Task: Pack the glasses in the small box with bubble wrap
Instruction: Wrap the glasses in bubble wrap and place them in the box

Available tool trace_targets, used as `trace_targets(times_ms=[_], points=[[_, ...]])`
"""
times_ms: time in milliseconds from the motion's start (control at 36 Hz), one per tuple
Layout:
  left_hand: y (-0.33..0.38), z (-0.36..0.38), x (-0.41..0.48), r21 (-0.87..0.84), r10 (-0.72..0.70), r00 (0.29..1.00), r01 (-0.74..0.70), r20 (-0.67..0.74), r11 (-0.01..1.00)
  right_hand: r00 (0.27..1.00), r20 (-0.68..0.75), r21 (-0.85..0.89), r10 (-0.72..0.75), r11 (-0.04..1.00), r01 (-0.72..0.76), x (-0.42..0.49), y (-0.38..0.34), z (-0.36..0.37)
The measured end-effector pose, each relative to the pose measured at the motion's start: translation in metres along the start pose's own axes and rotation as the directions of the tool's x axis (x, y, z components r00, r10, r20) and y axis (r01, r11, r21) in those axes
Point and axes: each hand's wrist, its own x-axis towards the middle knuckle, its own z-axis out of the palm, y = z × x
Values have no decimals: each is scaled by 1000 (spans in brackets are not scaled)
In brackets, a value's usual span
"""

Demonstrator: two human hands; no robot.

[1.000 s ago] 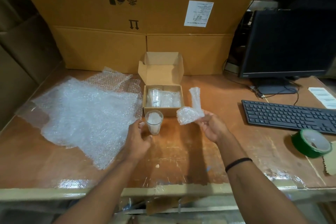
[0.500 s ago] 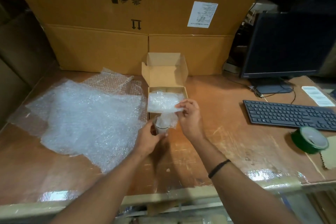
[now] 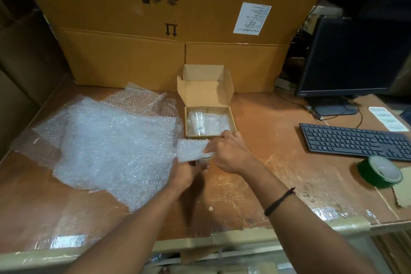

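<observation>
Currently left hand [image 3: 184,172] grip closed round a glass [image 3: 206,159] on the tabletop [image 3: 266,173], just in front of the small box [image 3: 205,91]; the glass is mostly hidden. Right hand [image 3: 229,153] pinches a bubble wrap piece [image 3: 191,150] over its rim. In the box: bare glass [image 3: 198,122], wrapped bundle [image 3: 216,123], contents unclear.

Large cardboard cartons [image 3: 124,60] stand along the table's far edge; a monitor [image 3: 355,55], keyboard [image 3: 355,142] and green tape roll [image 3: 375,177] sit right.

Packing station: stacked cartons [image 3: 124,6], tape roll [image 3: 380,172]
</observation>
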Motion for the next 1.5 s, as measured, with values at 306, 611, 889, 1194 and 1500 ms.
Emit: trace_targets(times_ms=[306,611,889,1194,1500], points=[[-2,-4,3,122,27,999,-30,31,992,992,-126,-34,-14,999,10,3,-8,-14],[-1,-5,3,86,41,999,-44,29,995,979,-116,-61,-169,985,163,5,-13,-8],[-15,-1,7,-68,32,995,-25,93,997,997,-55,-103,-48,994,42,-4,-1,-4],[-14,-3,6,-54,65,994,-60,90,997,998,15,-17,-56,998,56,-7,-9,-9],[-11,-6,5,-23,47,991,-44,123,999,999,-16,-101,-46,994,44,-3,-17,6]])
